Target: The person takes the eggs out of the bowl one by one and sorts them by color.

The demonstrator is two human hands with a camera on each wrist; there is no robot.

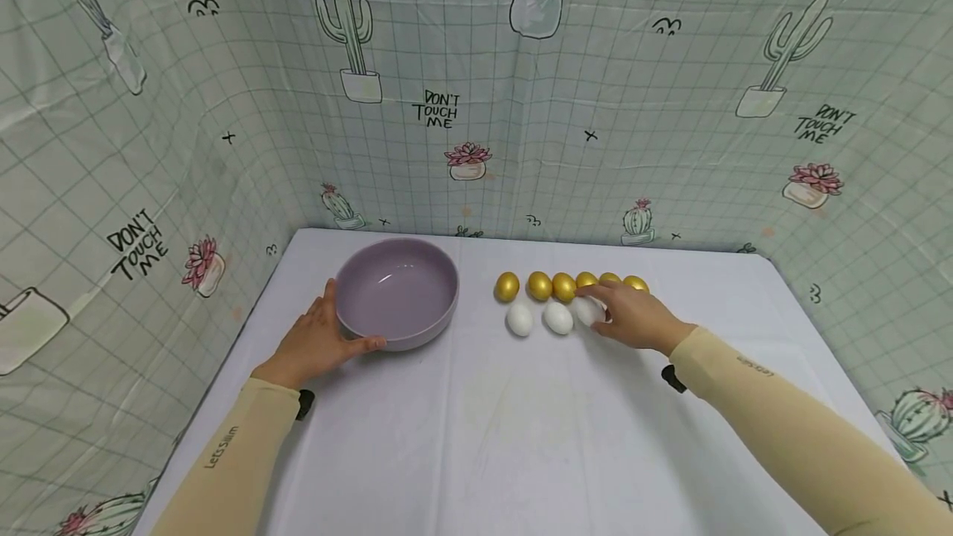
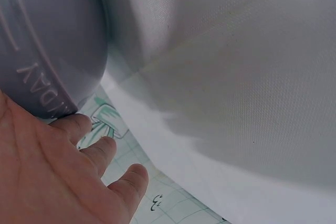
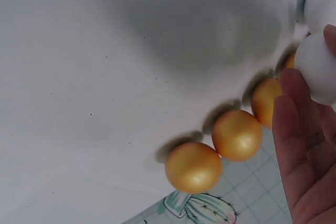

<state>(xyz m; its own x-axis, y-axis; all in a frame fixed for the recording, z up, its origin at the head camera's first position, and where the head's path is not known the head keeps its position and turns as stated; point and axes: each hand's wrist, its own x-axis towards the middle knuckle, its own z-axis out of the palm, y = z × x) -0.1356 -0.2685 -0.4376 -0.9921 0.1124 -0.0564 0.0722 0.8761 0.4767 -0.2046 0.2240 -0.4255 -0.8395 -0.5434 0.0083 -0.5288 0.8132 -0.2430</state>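
Observation:
A round mauve bowl [image 1: 426,335] stands at the back left of the table. Against its left and near sides rests my left hand [image 1: 311,342], thumb and fingers spread along the outer wall. Lettering shows on the bowl's side [image 2: 58,40] in the left wrist view. At the right, my right hand [image 1: 633,317] pinches a white egg [image 1: 591,311] between thumb and fingers; the right wrist view shows this white egg [image 3: 316,72] close up. Left of it lie two more white eggs, one nearer [image 1: 558,318] and one farther [image 1: 519,320].
Behind the white eggs, several gold eggs [image 1: 508,287] form a row, its right part half covered by my right hand. A white cloth [image 1: 491,437] covers the table. Patterned curtain fabric [image 1: 476,89] with cactus drawings surrounds the back and sides.

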